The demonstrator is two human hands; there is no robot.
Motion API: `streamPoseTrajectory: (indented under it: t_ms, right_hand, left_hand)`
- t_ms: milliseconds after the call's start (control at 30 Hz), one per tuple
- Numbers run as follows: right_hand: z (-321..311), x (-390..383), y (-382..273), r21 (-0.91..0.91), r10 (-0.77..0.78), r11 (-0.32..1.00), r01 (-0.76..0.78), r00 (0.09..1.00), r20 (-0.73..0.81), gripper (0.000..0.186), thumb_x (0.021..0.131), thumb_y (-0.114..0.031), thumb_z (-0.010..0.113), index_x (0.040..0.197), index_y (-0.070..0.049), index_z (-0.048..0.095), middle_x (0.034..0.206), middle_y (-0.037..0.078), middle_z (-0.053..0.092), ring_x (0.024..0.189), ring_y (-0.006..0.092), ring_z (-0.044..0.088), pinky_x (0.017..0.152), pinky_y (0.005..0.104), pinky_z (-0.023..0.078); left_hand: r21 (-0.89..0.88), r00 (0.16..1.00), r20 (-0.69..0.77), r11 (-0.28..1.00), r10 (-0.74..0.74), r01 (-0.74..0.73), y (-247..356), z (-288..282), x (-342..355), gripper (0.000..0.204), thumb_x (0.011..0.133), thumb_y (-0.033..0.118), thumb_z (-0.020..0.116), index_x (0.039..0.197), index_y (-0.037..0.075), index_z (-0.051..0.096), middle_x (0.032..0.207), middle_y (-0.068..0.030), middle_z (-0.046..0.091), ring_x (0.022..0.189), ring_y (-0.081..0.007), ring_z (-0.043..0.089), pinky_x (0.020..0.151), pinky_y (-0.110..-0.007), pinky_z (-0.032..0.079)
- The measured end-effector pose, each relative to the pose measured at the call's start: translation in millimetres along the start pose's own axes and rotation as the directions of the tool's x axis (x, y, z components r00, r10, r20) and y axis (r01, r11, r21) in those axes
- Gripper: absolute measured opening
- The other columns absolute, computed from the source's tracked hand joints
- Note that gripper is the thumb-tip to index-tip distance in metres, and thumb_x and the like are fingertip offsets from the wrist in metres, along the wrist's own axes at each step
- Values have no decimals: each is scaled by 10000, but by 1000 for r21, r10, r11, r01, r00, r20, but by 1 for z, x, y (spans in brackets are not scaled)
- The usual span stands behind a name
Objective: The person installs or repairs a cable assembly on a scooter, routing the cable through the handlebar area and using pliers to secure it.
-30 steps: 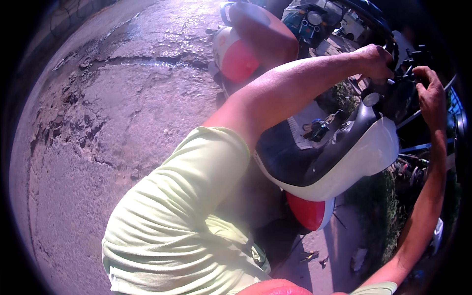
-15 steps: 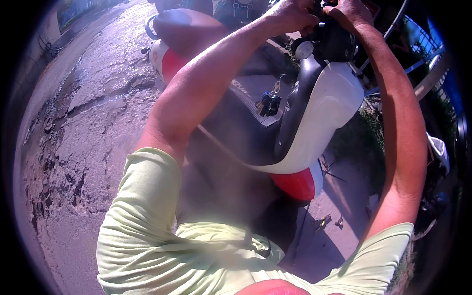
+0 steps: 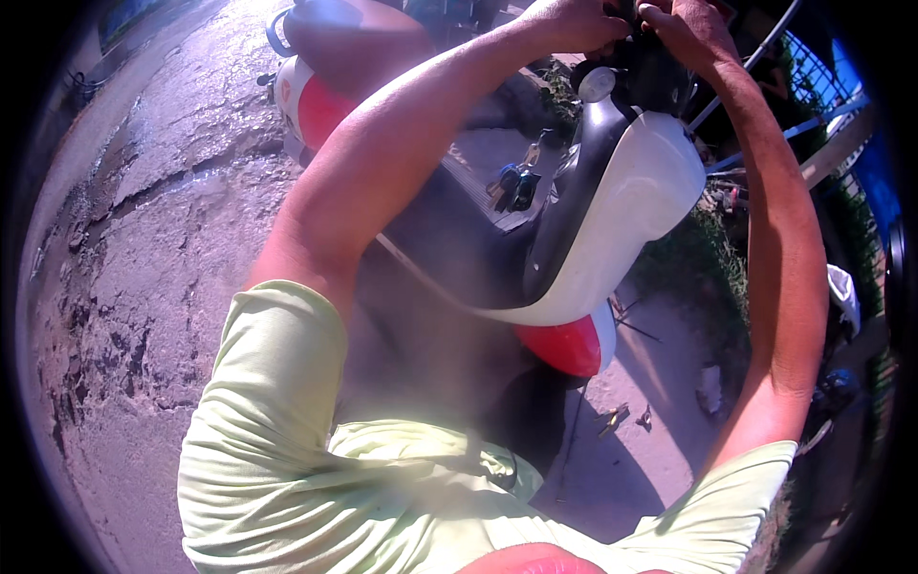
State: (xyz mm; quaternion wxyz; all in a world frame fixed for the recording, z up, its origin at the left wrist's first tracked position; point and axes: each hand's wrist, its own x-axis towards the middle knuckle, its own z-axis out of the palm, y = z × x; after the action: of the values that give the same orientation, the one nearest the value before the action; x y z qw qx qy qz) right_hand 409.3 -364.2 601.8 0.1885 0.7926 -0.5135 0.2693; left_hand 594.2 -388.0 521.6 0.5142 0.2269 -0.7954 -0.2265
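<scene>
At the top edge of the head view, my left hand and my right hand are closed close together at the dark handlebar area of a white and black scooter; what exactly their fingers grip is hidden. A round silver mirror or cap sits just below my left hand. A bunch of keys hangs or lies by the black inner panel, over the grey ribbed footboard. A red and white body part shows at the lower end of the scooter.
Another scooter with a red and white body stands at upper left on cracked pavement. Small tools lie on the ground at lower right. Grass, metal poles, a blue fence and a white bag are at the right.
The view has swung, so the scooter shifted left and upward in the picture. My hands have come closer together at the handlebar, now at the top edge. Little changed in the last half second.
</scene>
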Motion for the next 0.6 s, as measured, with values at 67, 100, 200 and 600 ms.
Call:
streamPoseTrajectory:
  t_ms: [67,100,200,600]
  right_hand:
    - [-11,-2,10,37,5,999,-7,999,41,300,929,-214,654,1199,-82,672,1059,95,686,978,244,671,859,376,545]
    - [-15,-1,11,62,4,998,-8,998,65,299,930,-212,655,1199,-81,670,1057,94,683,978,242,668,857,374,543]
    - [-21,3,12,138,-7,990,-11,992,126,297,932,-206,657,1201,-79,664,1053,90,673,976,235,659,853,371,537]
    - [-7,9,20,394,57,910,-130,980,193,291,941,-181,666,1209,-71,642,1037,74,636,967,208,625,837,356,515]
  left_hand:
    - [31,1000,-4,999,-9,9,16,2,-3,234,945,217,684,1133,78,704,999,-121,753,857,-229,730,716,-360,593]
    - [96,999,-38,995,19,-15,16,4,-2,239,944,227,685,1133,80,704,998,-129,751,863,-243,728,725,-375,592]
    - [215,992,-102,975,76,-53,13,9,1,259,940,254,690,1136,84,703,1004,-143,747,880,-276,725,750,-413,586]
    - [207,991,-37,971,131,-121,14,0,-2,311,912,266,699,1171,94,686,1055,-147,743,952,-309,725,833,-438,572]
